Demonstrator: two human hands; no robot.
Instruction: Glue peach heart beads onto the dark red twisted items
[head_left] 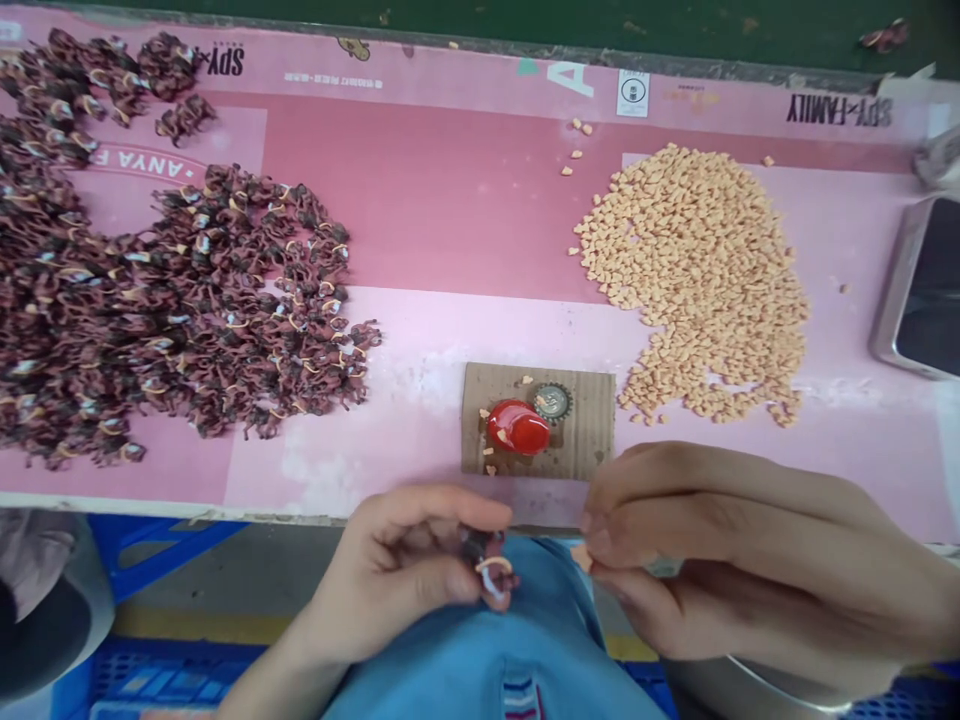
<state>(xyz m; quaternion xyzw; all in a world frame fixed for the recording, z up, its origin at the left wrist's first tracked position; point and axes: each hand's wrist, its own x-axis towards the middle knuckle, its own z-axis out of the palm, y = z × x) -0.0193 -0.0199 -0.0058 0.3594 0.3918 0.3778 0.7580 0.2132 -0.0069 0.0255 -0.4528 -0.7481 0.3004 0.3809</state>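
Note:
My left hand (pixel 397 575) pinches a small dark maroon bundle (pixel 487 565) with a pale band around it, just above my blue shirt. My right hand (pixel 735 560) holds a tiny peach heart-shaped piece (pixel 581 557) between thumb and fingers. The two hands are close together at the pink mat's front edge. Just beyond them lies a cardboard square (pixel 581 420) bearing a glossy red blob (pixel 519 427) and a ribbed bottle cap (pixel 553 403). A heap of peach pieces (pixel 697 280) spreads on the right, and a large heap of maroon bundles (pixel 187 300) covers the left.
A pink printed mat (pixel 450 200) covers the table, with a dark green surface beyond it. A tablet in a metal case (pixel 926 285) stands at the right edge. Below the front edge are a metal bowl (pixel 757 690) and blue crates (pixel 165 680).

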